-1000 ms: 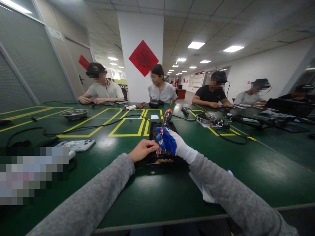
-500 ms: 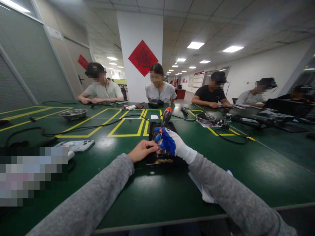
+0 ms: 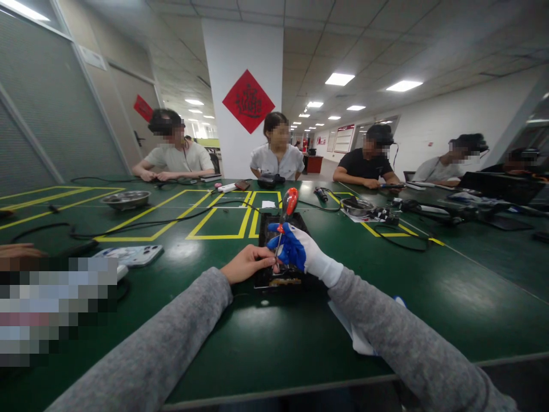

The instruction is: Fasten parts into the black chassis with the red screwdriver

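Note:
My right hand (image 3: 300, 250), in a white glove with a blue coated palm, grips a screwdriver (image 3: 289, 205). The red and black handle rises above the fist, and the thin metal shaft slants down toward my left fingers. My bare left hand (image 3: 247, 263) is closed, thumb and fingers pinched together beside the shaft's lower end. Whatever lies in that pinch is too small to make out. Beneath both hands lies a black rectangular device (image 3: 266, 280) with a brownish strip near its front edge. The hands hide much of its middle.
A phone (image 3: 148, 255) lies to the left, and a white cloth (image 3: 358, 337) is under my right forearm. Metal bowls stand at left (image 3: 126, 199) and right (image 3: 358, 206). Cables cross the green table (image 3: 193, 326). Several people sit around it; a person's hand (image 3: 19, 250) shows far left.
The screwdriver's handle has turned a little, showing more red. Another person's hand has come into view at the far left. My own hands have barely moved.

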A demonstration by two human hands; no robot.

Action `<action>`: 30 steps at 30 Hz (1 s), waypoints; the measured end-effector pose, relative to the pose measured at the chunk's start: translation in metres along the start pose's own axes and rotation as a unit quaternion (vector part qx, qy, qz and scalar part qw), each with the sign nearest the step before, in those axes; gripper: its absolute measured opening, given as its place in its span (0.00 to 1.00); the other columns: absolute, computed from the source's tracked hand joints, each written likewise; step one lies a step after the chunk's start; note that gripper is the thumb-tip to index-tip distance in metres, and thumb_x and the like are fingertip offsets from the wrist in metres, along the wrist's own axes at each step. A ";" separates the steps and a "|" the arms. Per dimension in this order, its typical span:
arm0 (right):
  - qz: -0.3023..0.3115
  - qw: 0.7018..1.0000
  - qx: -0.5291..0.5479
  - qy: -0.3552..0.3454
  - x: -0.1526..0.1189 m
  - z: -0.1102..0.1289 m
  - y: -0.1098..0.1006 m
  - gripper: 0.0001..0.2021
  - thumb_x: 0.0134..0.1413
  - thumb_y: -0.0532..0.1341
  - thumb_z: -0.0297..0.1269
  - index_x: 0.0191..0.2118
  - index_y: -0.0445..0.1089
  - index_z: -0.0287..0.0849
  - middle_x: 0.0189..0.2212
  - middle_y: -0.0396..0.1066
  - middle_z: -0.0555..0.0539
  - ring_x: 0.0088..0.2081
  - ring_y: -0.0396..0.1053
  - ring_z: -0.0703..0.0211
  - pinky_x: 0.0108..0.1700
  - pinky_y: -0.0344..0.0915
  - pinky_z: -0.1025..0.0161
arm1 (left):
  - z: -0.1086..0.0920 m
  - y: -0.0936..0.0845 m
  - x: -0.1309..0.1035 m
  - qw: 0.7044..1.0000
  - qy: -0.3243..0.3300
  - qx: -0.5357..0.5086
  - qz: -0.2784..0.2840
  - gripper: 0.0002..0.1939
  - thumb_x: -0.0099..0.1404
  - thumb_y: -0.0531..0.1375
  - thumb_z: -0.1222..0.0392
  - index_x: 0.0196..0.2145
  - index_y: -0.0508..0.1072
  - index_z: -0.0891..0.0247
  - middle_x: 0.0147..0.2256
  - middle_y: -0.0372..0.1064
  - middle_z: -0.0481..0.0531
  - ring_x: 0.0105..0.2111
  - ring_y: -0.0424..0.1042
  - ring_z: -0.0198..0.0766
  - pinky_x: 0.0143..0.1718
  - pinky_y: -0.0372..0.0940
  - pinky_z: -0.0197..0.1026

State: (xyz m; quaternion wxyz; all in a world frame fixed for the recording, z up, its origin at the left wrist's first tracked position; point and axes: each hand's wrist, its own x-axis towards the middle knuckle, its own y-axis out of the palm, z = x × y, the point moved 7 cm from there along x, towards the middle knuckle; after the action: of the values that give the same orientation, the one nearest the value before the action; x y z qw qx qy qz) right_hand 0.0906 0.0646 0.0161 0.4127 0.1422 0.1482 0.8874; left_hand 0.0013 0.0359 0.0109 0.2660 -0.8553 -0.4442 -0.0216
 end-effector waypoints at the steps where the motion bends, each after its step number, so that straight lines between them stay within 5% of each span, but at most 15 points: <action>1: -0.005 1.000 -0.002 -0.006 0.001 0.001 -0.001 0.19 0.54 0.52 0.49 0.46 0.61 0.41 0.26 0.71 0.48 0.18 0.67 0.64 0.21 0.66 0.64 | 0.000 0.000 0.000 1.000 -0.004 -0.007 0.003 0.17 0.59 0.56 0.51 0.28 0.75 0.68 0.30 0.72 0.55 0.34 0.69 0.38 0.40 0.61 0.39; 12: -0.029 0.998 -0.024 -0.056 -0.002 0.007 -0.001 0.17 0.53 0.56 0.46 0.44 0.64 0.39 0.24 0.71 0.48 0.17 0.66 0.66 0.18 0.62 0.69 | 0.012 -0.008 0.002 0.994 -0.030 -0.038 -0.099 0.13 0.52 0.63 0.55 0.29 0.71 0.69 0.27 0.69 0.50 0.28 0.67 0.33 0.34 0.61 0.37; 20: 0.005 0.999 0.020 -0.031 0.001 0.003 -0.002 0.18 0.54 0.53 0.47 0.45 0.64 0.40 0.27 0.72 0.48 0.20 0.68 0.64 0.21 0.66 0.66 | 0.012 -0.007 0.000 0.994 -0.044 -0.089 -0.052 0.14 0.56 0.60 0.53 0.29 0.73 0.69 0.28 0.71 0.53 0.28 0.68 0.35 0.33 0.62 0.38; 30: -0.010 0.999 0.002 -0.053 -0.003 0.005 0.002 0.18 0.52 0.57 0.45 0.46 0.63 0.41 0.26 0.72 0.48 0.19 0.67 0.66 0.21 0.64 0.68 | 0.006 -0.005 0.001 0.998 -0.018 -0.008 -0.052 0.12 0.50 0.64 0.55 0.23 0.71 0.69 0.24 0.68 0.49 0.27 0.66 0.33 0.34 0.61 0.37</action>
State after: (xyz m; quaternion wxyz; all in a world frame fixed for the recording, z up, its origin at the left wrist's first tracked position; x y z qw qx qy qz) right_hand 0.0928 0.0615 0.0210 0.4282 0.1883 0.1296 0.8743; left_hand -0.0033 0.0419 0.0084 0.2496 -0.8333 -0.4926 -0.0235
